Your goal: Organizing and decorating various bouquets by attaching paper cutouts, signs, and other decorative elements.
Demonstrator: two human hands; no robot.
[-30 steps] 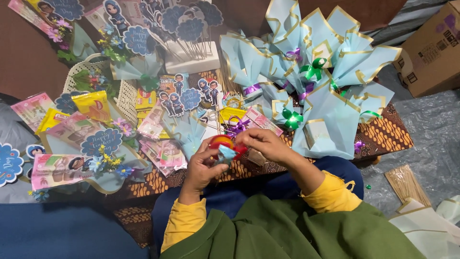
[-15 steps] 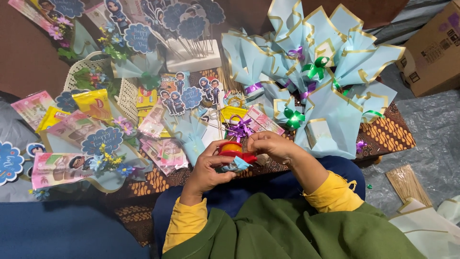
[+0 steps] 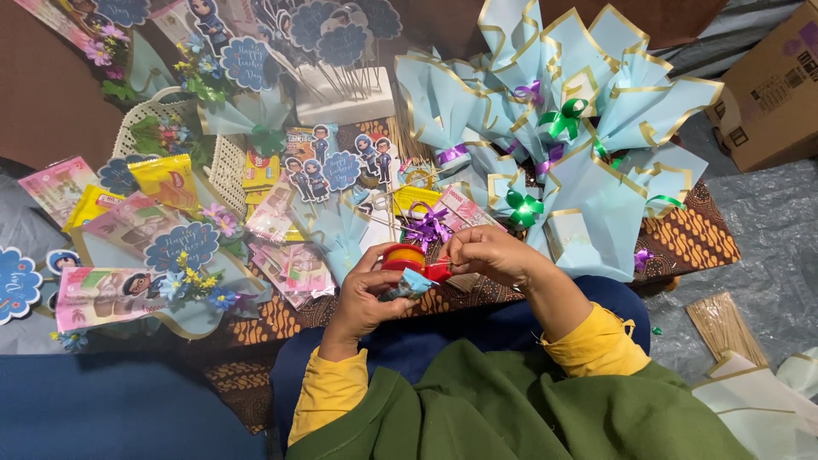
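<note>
**Both grips on the tape dispenser**

Your left hand wraps its grip around the small red plastic tape dispenser, and your right hand pinches its front edge, above your lap beside the purple curly ribbon bow.

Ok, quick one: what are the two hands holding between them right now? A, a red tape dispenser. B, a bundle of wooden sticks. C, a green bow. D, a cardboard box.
A: the left hand cradles a small red tape dispenser with a yellowish roll, while the right hand pinches at its front edge; the green bows, sticks and box lie apart from both hands.
</note>
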